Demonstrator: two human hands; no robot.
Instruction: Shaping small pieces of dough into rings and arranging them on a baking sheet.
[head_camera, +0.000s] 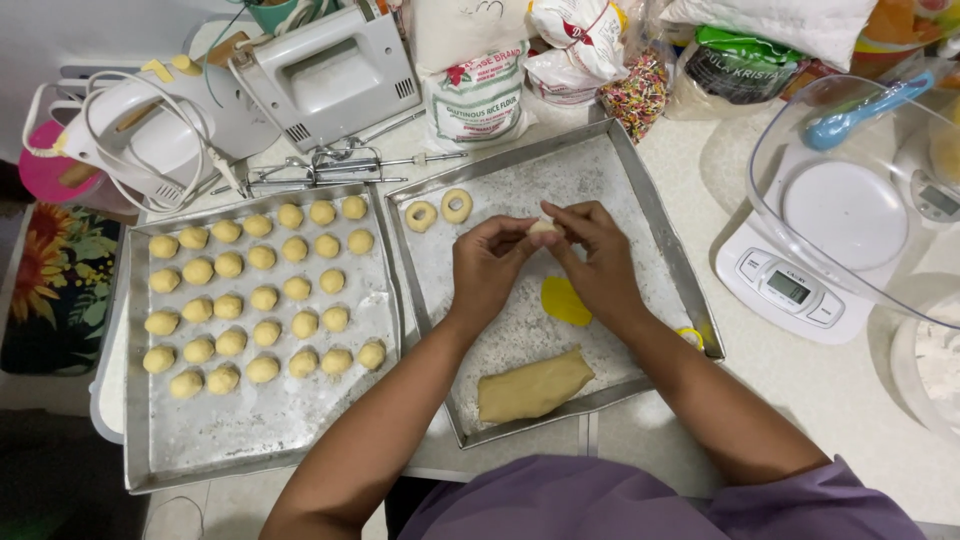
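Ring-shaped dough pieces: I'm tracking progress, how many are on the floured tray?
2. Both pale ring-shaped dough pieces lie side by side in the far left corner of the floured metal tray. Another dough lump sits pinched between left hand and right hand, shape hidden.

Open floured surface across the right-hand metal baking tray (640, 190); obstructions: two pale dough rings (439, 211), yellow plastic scraper (565, 301), tan dough slab (533, 386). Left-hand metal tray (250, 430) crowded with dough balls (262, 298).

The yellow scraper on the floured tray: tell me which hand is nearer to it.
Right. The right hand sits directly above the yellow scraper, its wrist almost over it; the left hand is farther off, to the scraper's left.
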